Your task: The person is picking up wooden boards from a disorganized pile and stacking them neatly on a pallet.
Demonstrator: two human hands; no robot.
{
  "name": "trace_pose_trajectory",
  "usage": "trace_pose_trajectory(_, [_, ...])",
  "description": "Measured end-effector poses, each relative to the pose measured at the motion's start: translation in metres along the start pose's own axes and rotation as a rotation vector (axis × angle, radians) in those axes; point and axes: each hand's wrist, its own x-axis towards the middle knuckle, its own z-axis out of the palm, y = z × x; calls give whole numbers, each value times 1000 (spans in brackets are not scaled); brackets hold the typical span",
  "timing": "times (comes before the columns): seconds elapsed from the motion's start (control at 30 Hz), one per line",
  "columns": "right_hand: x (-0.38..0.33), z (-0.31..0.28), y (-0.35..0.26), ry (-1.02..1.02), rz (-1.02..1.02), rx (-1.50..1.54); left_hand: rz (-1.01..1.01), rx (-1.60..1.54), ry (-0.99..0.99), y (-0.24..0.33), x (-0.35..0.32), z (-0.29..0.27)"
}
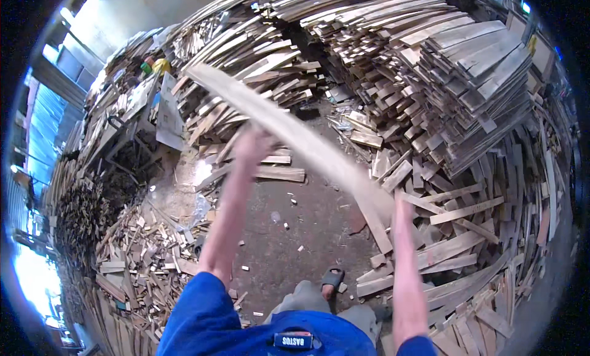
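A long pale wooden plank (295, 135) is held up in front of me, slanting from far left to near right and blurred by motion. My left hand (253, 142) is closed on its near edge, with the fingers hidden beneath the wood. At the plank's near right end, my right hand (402, 205) grips it, its fingers partly hidden and smeared. Below the right end, another board (372, 224) leans toward the floor. Short boards (279, 173) lie on the ground beyond my left forearm.
Tall stacks of boards (393, 43) rise at the back and right. Loose planks (452, 251) lie jumbled to my right. Offcuts (144, 258) heap at the left, near a wooden frame (126, 138). Wood bits dot the dark floor (283, 258) around my sandalled foot (332, 282).
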Motion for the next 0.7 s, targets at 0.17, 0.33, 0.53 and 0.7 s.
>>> trace_pose_trajectory(0.17, [-43,-51,-379,-189,-764,874,516,-567,524,104,-3,-182])
trace_pose_trajectory(0.33, [-65,-57,-366,-399,-1030,820,244,-395,323,-8,-54,-47])
trace_pose_trajectory(0.53, [-127,113,-17,-469,-474,-25,-844,230,-609,-347,-286,-41])
trace_pose_trajectory(0.7, [-226,-41,367,-147,427,-150,-30,675,63,-452,-440,-104])
